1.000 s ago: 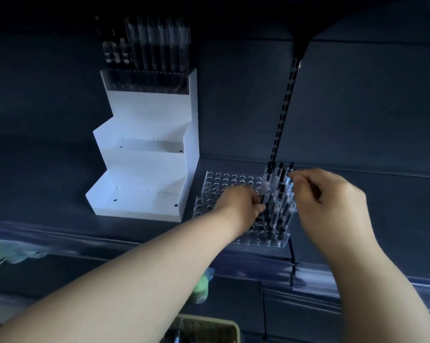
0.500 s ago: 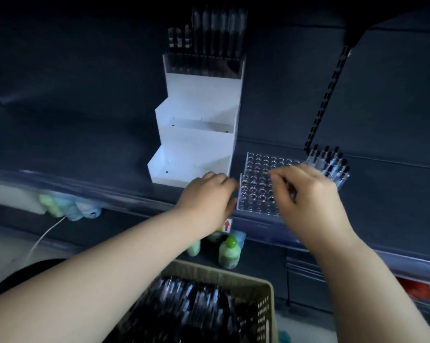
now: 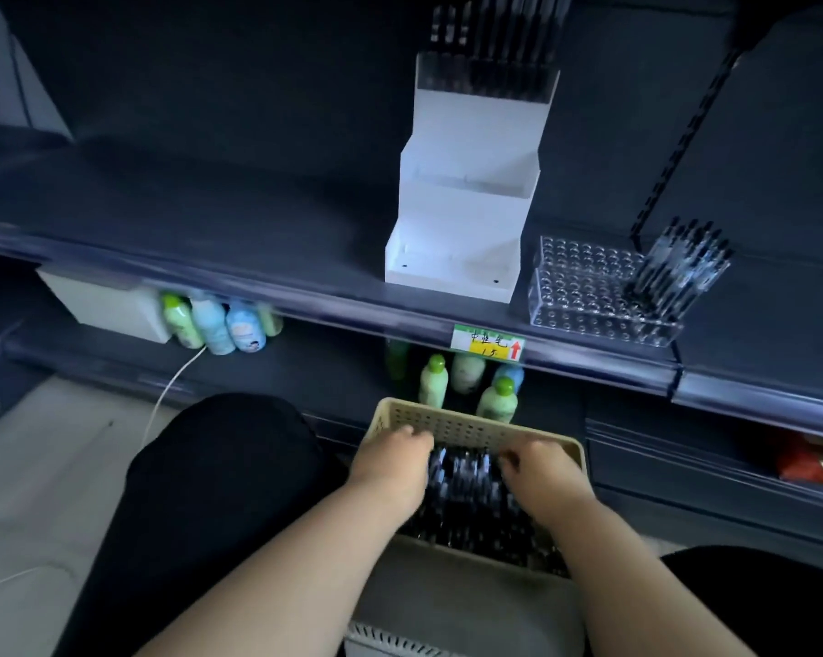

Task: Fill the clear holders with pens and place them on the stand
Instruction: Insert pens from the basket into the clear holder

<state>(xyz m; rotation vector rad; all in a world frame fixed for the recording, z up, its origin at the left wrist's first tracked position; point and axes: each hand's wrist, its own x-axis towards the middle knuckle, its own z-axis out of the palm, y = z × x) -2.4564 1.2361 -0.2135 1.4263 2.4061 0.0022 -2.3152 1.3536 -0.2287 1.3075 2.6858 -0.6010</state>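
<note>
A clear holder (image 3: 585, 296) with rows of holes sits on the dark shelf, right of the white stepped stand (image 3: 466, 201). Several pens (image 3: 677, 267) stand bunched at the holder's right end. Another clear holder full of pens (image 3: 490, 73) rests on the stand's top step. Below, a beige basket (image 3: 452, 424) holds many loose pens (image 3: 466, 486). My left hand (image 3: 393, 462) and my right hand (image 3: 540, 471) both reach into the basket, fingers curled down among the pens. Whether either hand grips a pen is hidden.
Green and blue bottles (image 3: 466, 379) stand on the lower shelf behind the basket, more bottles (image 3: 215, 324) at the left beside a white box (image 3: 101, 301). A price label (image 3: 488, 343) sits on the shelf edge. A white cable (image 3: 172, 381) runs across the floor.
Both hands have left the clear holder on the shelf and dropped down into the basket of pens. The view has tilted downward.
</note>
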